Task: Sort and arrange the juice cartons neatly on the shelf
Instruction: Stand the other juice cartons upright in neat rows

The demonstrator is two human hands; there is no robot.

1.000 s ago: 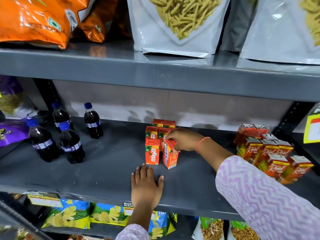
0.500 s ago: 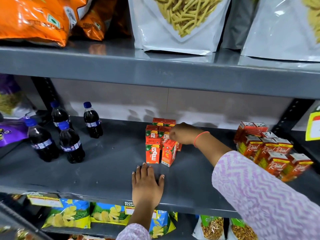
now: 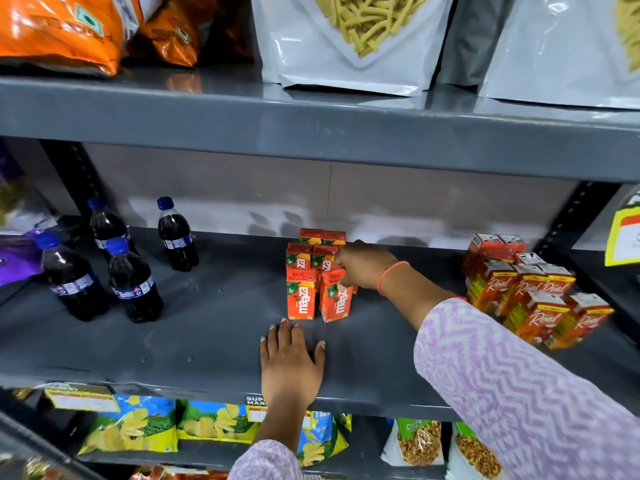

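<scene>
Small orange Maaza juice cartons [image 3: 300,293] stand in two short rows on the grey middle shelf [image 3: 207,323]. My right hand [image 3: 363,265] grips the top of the front right Maaza carton [image 3: 335,301], which stands slightly tilted beside its neighbour. My left hand [image 3: 290,365] lies flat on the shelf just in front of the rows, fingers spread, holding nothing. A looser group of red Real juice cartons [image 3: 530,296] stands at the right end of the shelf, some leaning.
Several dark cola bottles [image 3: 131,285] with blue caps stand on the shelf's left. Orange snack bags [image 3: 62,29] and white pouches [image 3: 356,39] fill the shelf above. Yellow chip packets [image 3: 135,424] sit below. Bare shelf lies between bottles and cartons.
My right hand has pushed the front right Maaza carton back and left, closer to the front left carton, and turned it more upright. My left hand stayed flat on the shelf.
</scene>
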